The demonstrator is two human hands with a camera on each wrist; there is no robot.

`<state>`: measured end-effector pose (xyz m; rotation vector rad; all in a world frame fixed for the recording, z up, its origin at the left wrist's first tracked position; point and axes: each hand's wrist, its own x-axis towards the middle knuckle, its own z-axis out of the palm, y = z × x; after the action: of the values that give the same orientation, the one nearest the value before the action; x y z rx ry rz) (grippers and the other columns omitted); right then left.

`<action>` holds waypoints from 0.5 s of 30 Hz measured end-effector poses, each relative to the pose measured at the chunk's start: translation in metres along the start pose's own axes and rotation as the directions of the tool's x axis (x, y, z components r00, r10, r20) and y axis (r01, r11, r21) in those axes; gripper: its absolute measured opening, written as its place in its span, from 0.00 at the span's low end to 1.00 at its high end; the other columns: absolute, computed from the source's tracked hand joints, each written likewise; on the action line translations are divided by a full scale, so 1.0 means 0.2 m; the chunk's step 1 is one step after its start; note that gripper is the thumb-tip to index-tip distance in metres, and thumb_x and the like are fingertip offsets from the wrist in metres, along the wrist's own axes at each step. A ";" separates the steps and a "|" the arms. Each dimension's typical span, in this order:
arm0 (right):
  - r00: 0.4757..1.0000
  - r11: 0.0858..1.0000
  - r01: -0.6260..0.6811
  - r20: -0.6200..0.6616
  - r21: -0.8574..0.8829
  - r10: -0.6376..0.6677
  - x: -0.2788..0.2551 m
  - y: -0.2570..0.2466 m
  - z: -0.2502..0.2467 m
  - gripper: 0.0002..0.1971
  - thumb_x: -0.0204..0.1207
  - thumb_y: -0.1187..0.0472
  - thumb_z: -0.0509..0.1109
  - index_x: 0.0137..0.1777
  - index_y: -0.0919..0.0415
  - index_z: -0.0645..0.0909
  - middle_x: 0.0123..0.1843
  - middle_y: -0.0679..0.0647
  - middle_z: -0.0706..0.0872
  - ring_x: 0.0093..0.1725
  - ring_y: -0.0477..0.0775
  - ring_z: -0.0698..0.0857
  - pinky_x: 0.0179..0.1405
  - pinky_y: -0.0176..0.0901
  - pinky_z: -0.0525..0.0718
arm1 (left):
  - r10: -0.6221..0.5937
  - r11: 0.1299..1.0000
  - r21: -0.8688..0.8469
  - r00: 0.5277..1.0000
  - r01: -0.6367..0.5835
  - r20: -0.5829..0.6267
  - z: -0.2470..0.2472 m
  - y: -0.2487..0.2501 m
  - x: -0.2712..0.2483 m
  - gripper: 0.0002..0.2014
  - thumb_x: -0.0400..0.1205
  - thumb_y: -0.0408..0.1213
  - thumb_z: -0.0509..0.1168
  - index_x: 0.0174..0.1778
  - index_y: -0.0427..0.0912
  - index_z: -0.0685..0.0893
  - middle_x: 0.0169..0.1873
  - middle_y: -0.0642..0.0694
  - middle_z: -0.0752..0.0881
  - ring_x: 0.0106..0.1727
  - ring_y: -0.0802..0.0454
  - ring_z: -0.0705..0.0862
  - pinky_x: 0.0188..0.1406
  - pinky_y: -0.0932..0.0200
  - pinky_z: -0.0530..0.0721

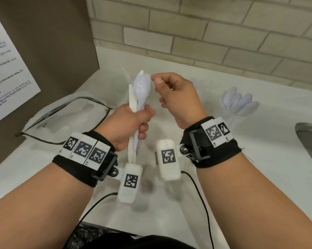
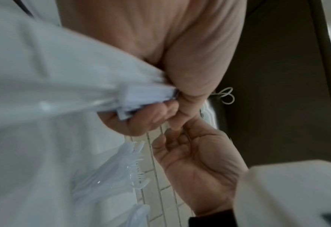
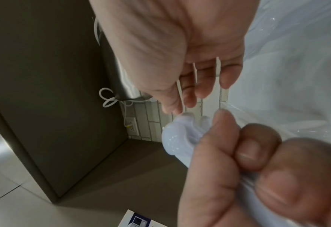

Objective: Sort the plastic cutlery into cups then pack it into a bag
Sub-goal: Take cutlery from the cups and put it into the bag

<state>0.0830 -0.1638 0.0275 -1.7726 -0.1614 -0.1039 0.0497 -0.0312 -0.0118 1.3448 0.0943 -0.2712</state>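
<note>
My left hand (image 1: 142,123) grips a bundle of white plastic cutlery (image 1: 139,94) by the handles and holds it upright above the counter, spoon bowls on top. In the left wrist view the handles (image 2: 147,98) stick out of that fist. My right hand (image 1: 157,87) hovers just right of the spoon bowls, fingers loosely bent and holding nothing. In the right wrist view its fingertips (image 3: 188,101) are just short of the spoon bowls (image 3: 178,138). A clear zip bag (image 1: 67,119) lies flat on the counter to the left.
More spoons (image 1: 239,103) stand fanned at the right, and a bunch of forks (image 2: 122,169) sits behind the hands; any cups are too clear to make out. A metal sink (image 1: 309,139) is at the right edge. A brown panel (image 1: 49,42) and a tiled wall (image 1: 205,33) close the left and back.
</note>
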 end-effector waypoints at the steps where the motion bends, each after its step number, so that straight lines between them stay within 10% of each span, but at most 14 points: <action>1: 1.000 1.000 0.001 0.016 0.005 -0.001 0.00 0.00 0.00 0.07 0.82 0.60 0.67 0.55 0.58 0.85 0.38 0.43 0.82 0.34 0.42 0.78 0.36 0.30 0.78 | -0.011 1.000 -0.007 1.000 0.011 0.024 0.00 0.00 0.00 0.08 0.82 0.31 0.65 0.39 0.46 0.76 0.24 0.51 0.70 0.22 0.56 0.67 0.19 0.64 0.66; 15: 0.994 0.993 -0.080 -0.070 0.088 0.086 0.04 -0.07 0.01 0.04 0.77 0.63 0.70 0.41 0.61 0.83 0.37 0.48 0.85 0.26 0.36 0.78 0.27 0.28 0.76 | 0.124 0.898 0.429 0.992 -0.096 -0.038 0.01 -0.06 0.02 0.06 0.77 0.34 0.69 0.39 0.41 0.77 0.28 0.46 0.76 0.25 0.51 0.73 0.22 0.59 0.74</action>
<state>0.0892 -0.1585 0.0418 -1.6857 -0.0380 -0.1007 0.0502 -0.0352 -0.0241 1.7903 0.0113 -0.1559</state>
